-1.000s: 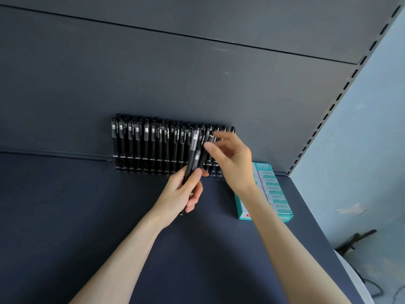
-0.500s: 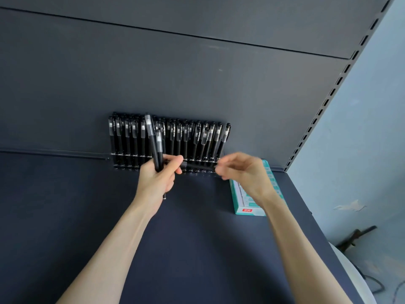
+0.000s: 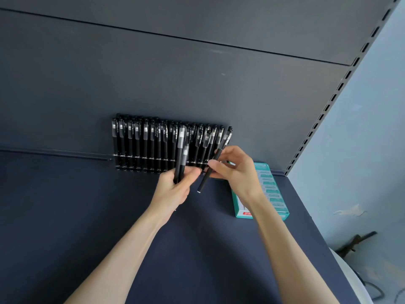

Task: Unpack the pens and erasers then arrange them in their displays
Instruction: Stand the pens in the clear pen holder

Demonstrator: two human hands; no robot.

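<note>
Feeding one pen toward the right end of the row

Pinched between the thumb and fingertips of the right hand (image 3: 236, 172), a single black pen (image 3: 205, 179) slants across the gap between the hands. Its pale tip is low and to the left. Its capped end points up and to the right, overlapping the last pens in the pen display (image 3: 140, 150).

That display stands on the shelf (image 3: 109, 216) against the back panel (image 3: 197, 84), directly beyond both hands. Its pens are upright and closely packed, and the rightmost few lean.

The slant is what matters: the pen's long axis lies well off the upright of the row. I judge it must swing to vertical before it can drop in. The right hand is the nearer to that right end. Whether a slot is free there I cannot tell.

The left hand (image 3: 175, 189) is wrapped round two spare pens (image 3: 181, 150), held upright in front of the middle of the row.

White print runs along the barrels but is too small to read. The teal box (image 3: 269, 189), lying on the shelf just right of the right hand, carries printed panels and a red tag on its near end. None of it is legible.
</note>
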